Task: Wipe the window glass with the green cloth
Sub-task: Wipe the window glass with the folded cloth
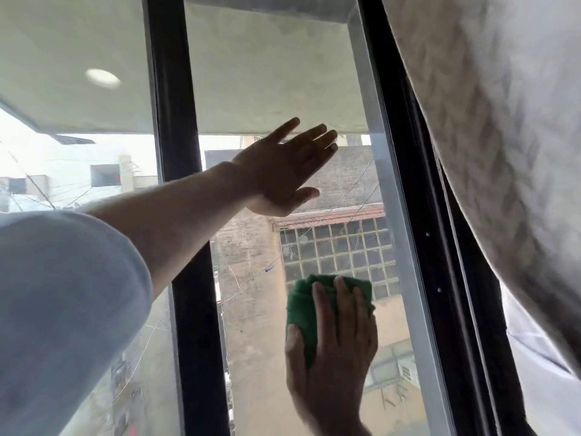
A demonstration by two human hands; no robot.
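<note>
While left hand (283,171) lies splayed, flat right hand (333,350) presses green cloth (302,305), seemingly upright.

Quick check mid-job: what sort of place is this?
Probably an upper-floor room in a dense town: a black-framed window, a pale curtain drawn aside at right, and brick buildings and wires lower down through the glass.

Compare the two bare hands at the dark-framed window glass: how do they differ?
The left hand is higher and holds nothing; the right hand is lower, pressing the folded green cloth to the dark-framed window glass. The left points up-right, the right straight up. Both are flat, fingers straight.
</note>
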